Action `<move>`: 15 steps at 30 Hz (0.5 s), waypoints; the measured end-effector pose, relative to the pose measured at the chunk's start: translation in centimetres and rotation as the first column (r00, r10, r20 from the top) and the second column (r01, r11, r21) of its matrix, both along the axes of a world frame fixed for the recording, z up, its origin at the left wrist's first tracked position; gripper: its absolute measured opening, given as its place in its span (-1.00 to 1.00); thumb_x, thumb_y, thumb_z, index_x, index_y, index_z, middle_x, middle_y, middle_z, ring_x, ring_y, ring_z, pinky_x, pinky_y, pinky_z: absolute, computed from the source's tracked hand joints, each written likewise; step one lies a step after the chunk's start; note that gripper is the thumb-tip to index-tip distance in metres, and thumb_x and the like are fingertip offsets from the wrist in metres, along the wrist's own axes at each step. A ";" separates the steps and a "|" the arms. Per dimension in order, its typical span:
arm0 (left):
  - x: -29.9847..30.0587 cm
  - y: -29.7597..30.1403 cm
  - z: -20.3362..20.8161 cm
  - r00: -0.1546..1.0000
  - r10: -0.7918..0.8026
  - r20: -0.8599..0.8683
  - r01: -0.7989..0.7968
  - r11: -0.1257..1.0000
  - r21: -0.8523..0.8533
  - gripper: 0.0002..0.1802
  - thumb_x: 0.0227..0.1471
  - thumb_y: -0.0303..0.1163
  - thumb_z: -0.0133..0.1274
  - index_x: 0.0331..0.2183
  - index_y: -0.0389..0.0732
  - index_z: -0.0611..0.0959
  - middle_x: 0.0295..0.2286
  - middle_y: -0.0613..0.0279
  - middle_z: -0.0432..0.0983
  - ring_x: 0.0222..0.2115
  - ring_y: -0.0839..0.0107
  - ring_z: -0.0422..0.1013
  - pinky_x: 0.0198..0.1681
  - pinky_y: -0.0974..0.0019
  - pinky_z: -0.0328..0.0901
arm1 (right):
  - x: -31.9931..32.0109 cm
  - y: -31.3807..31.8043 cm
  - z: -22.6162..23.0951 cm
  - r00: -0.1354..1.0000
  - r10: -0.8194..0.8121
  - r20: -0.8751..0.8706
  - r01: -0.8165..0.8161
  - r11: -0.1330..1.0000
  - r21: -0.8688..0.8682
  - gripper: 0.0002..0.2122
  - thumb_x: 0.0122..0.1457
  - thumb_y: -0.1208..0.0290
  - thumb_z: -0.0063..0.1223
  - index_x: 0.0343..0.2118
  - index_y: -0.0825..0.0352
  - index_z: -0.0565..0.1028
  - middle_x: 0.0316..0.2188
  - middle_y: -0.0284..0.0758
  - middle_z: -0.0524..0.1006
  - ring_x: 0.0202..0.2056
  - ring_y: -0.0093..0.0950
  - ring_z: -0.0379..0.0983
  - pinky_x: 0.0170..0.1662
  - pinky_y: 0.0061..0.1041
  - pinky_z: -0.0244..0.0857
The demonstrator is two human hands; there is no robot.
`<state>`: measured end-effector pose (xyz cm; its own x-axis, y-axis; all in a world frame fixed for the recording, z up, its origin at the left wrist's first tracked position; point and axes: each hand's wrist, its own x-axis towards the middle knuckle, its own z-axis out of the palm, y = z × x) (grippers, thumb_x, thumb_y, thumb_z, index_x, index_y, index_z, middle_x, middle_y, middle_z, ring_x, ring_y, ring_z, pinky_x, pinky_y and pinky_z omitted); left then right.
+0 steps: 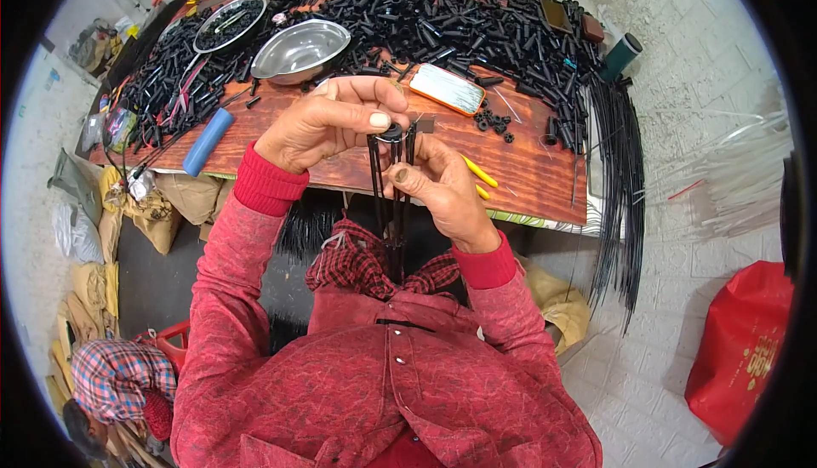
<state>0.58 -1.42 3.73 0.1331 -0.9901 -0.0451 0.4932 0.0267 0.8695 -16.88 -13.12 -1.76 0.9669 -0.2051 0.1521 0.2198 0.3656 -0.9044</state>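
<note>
In front of my chest, both hands hold a black frame of thin rods [378, 180], upright, with a small round black piece [391, 133] at its top. My left hand [336, 119] pinches that round piece between thumb and fingers from the left and above. Just below it on the right, my right hand [438, 183] is closed round the rods, its thumb pressed against them. The frame's lower end hangs below the table edge, over my lap. Fingers hide part of the join between rods and top piece.
A reddish wooden table [528, 174] carries a large heap of black tubular parts [442, 21]. On it are a steel bowl [302, 49], an orange-rimmed tin of needle-like pins [448, 89], yellow-handled pliers [479, 172] and a blue cylinder [208, 142]. Long black rods [619, 204] hang off its right side.
</note>
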 end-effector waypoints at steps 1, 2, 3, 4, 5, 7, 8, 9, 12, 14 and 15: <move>0.0 0.0 0.0 1.000 -0.001 0.000 0.001 1.000 0.000 -0.69 -0.05 -0.54 0.16 -0.18 -0.31 0.54 -0.26 0.12 0.60 -0.24 0.43 0.54 -0.13 0.41 0.40 | 0.0 -0.1 0.0 1.000 0.028 -0.001 -0.028 1.000 0.013 -0.74 0.20 0.34 0.17 -0.16 0.38 0.44 -0.33 -0.36 0.51 -0.37 -0.58 0.46 -0.26 -0.61 0.34; -0.1 0.1 -0.1 1.000 -0.010 -0.020 0.010 1.000 -0.004 -0.69 -0.05 -0.54 0.17 -0.19 -0.30 0.54 -0.27 0.13 0.60 -0.26 0.43 0.54 -0.14 0.41 0.41 | 0.1 -0.3 -0.1 1.000 0.027 -0.001 -0.027 1.000 0.013 -0.74 0.20 0.34 0.17 -0.16 0.38 0.44 -0.33 -0.36 0.51 -0.37 -0.58 0.46 -0.26 -0.61 0.34; -0.2 0.2 -0.1 0.999 -0.019 -0.039 0.019 1.000 -0.007 -0.69 -0.06 -0.54 0.17 -0.20 -0.30 0.54 -0.28 0.13 0.61 -0.27 0.44 0.54 -0.16 0.41 0.41 | 0.2 -0.5 -0.4 0.998 0.067 0.006 -0.068 0.997 0.034 -0.73 0.19 0.32 0.18 -0.16 0.38 0.45 -0.33 -0.36 0.52 -0.37 -0.57 0.46 -0.26 -0.60 0.34; -0.2 0.2 -0.2 0.999 -0.019 -0.040 0.018 1.000 -0.007 -0.69 -0.06 -0.54 0.17 -0.20 -0.30 0.54 -0.28 0.13 0.61 -0.27 0.44 0.54 -0.16 0.41 0.41 | 0.2 -0.6 -0.6 0.994 0.108 0.013 -0.108 0.993 0.055 -0.73 0.19 0.30 0.18 -0.17 0.38 0.46 -0.34 -0.36 0.52 -0.37 -0.57 0.47 -0.25 -0.59 0.34; -0.2 0.2 -0.2 0.999 -0.024 -0.047 0.023 1.000 -0.004 -0.69 -0.06 -0.54 0.18 -0.20 -0.30 0.54 -0.28 0.14 0.61 -0.27 0.44 0.54 -0.16 0.41 0.42 | 0.2 -0.6 -0.6 0.994 0.108 0.012 -0.109 0.993 0.055 -0.73 0.19 0.30 0.18 -0.17 0.38 0.46 -0.34 -0.36 0.52 -0.37 -0.57 0.47 -0.25 -0.59 0.34; -0.4 0.2 -0.2 0.998 -0.032 -0.058 0.032 0.999 0.000 -0.69 -0.07 -0.54 0.18 -0.20 -0.30 0.54 -0.28 0.15 0.60 -0.28 0.44 0.54 -0.17 0.41 0.42 | 0.2 -0.6 -0.7 0.995 0.100 0.023 -0.101 0.993 0.063 -0.72 0.19 0.31 0.18 -0.16 0.39 0.47 -0.33 -0.36 0.53 -0.37 -0.55 0.48 -0.24 -0.57 0.36; -0.5 0.3 0.0 1.000 -0.013 -0.023 0.013 1.000 0.001 -0.70 -0.06 -0.54 0.18 -0.21 -0.30 0.54 -0.29 0.15 0.60 -0.28 0.44 0.54 -0.17 0.40 0.42 | 0.1 -0.6 -0.7 0.995 0.098 0.021 -0.099 0.993 0.065 -0.72 0.19 0.31 0.18 -0.16 0.39 0.47 -0.33 -0.36 0.53 -0.37 -0.55 0.48 -0.24 -0.57 0.36; -0.7 0.3 0.2 1.000 0.007 0.013 -0.007 1.000 0.002 -0.71 -0.06 -0.54 0.18 -0.21 -0.29 0.54 -0.29 0.14 0.60 -0.28 0.44 0.54 -0.17 0.39 0.42 | 0.2 -0.7 -0.8 0.993 0.116 0.020 -0.117 0.990 0.078 -0.72 0.18 0.32 0.18 -0.14 0.39 0.48 -0.33 -0.36 0.53 -0.37 -0.55 0.48 -0.24 -0.57 0.36; -0.9 0.6 -0.1 0.999 0.027 0.040 -0.025 0.999 -0.035 -0.78 0.01 -0.53 0.16 -0.23 -0.26 0.58 -0.29 0.16 0.61 -0.27 0.45 0.54 -0.17 0.38 0.42 | 0.4 -1.0 -1.1 0.990 0.141 0.009 -0.142 0.987 0.080 -0.72 0.18 0.33 0.18 -0.13 0.39 0.48 -0.33 -0.36 0.54 -0.36 -0.55 0.49 -0.23 -0.58 0.38; -1.1 0.7 -0.3 0.994 0.071 0.078 -0.066 0.996 -0.053 -0.79 0.01 -0.53 0.16 -0.24 -0.27 0.59 -0.29 0.16 0.61 -0.27 0.44 0.54 -0.17 0.38 0.43 | 0.6 -1.2 -1.2 0.989 0.150 -0.001 -0.150 0.986 0.068 -0.72 0.18 0.33 0.18 -0.13 0.38 0.48 -0.33 -0.36 0.54 -0.36 -0.56 0.49 -0.23 -0.58 0.38; -1.2 0.8 -0.4 0.986 0.118 0.115 -0.109 0.991 -0.075 -0.81 0.02 -0.53 0.16 -0.25 -0.27 0.59 -0.29 0.15 0.60 -0.28 0.44 0.54 -0.16 0.38 0.43 | 0.6 -1.3 -1.3 0.987 0.160 -0.001 -0.159 0.984 0.079 -0.72 0.18 0.33 0.19 -0.13 0.38 0.48 -0.33 -0.36 0.54 -0.37 -0.56 0.49 -0.23 -0.59 0.38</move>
<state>-0.66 -0.57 3.36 0.2452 -0.9685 0.0445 0.3765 0.1374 0.9162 -16.27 -14.42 -3.09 0.9891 -0.0594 0.1347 0.1468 0.4655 -0.8728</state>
